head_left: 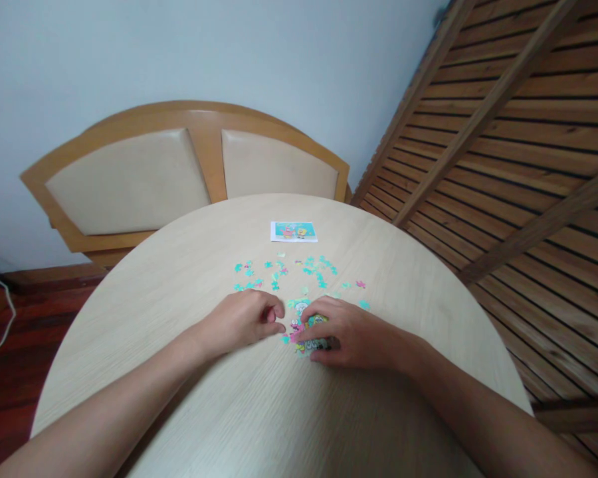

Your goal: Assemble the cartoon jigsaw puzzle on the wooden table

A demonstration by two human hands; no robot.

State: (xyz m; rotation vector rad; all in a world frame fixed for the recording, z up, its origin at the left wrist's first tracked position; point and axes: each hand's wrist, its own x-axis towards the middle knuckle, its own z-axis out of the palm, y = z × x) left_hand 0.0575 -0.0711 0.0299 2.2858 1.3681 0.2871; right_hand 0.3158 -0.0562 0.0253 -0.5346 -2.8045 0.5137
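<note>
A partly assembled jigsaw puzzle (298,324) with cartoon figures lies on the table in front of me, partly hidden by my right hand. My right hand (346,332) rests over its right side, fingers spread and touching the pieces. Just left of the puzzle is my left hand (254,318), its thumb and index finger curved with a gap between them. No piece shows in that gap. A small teal puzzle piece (286,339) sits at the puzzle's left edge, near my left thumb.
Loose teal puzzle pieces (322,279) are scattered beyond my hands, with a pink piece (361,284) to the right. Farther back lies a reference picture card (294,232). The round table (179,265) meets a padded bench (129,179); a slatted wooden panel (503,133) leans at right.
</note>
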